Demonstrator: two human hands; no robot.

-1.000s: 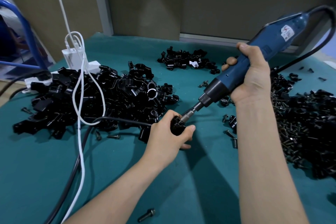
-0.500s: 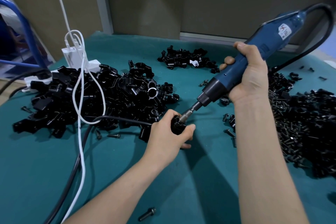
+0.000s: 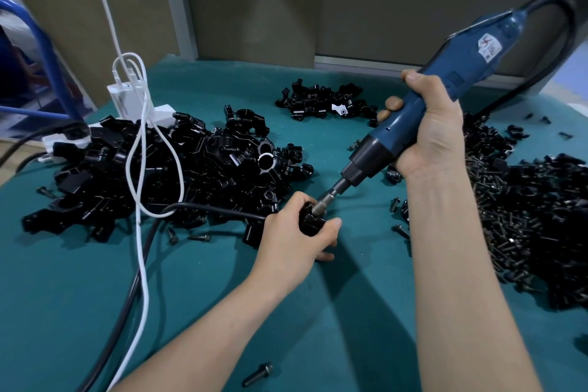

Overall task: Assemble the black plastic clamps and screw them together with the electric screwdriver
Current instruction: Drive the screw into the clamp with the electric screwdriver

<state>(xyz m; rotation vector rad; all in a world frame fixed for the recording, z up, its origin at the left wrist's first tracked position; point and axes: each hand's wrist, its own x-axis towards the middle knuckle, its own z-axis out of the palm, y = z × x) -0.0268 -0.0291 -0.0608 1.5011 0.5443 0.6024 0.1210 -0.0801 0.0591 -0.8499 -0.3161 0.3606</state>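
A teal bench carries a broad heap of black clamp parts on the left, with a white cable looped over it. A dark pile of screws lies on the right and a smaller clamp heap at the back. The right hand has its fingers wrapped round the blue electric screwdriver, which tilts down to the left. Its bit meets the black clamp, which the left hand grips just above the bench, near the middle. One loose screw lies at the near edge.
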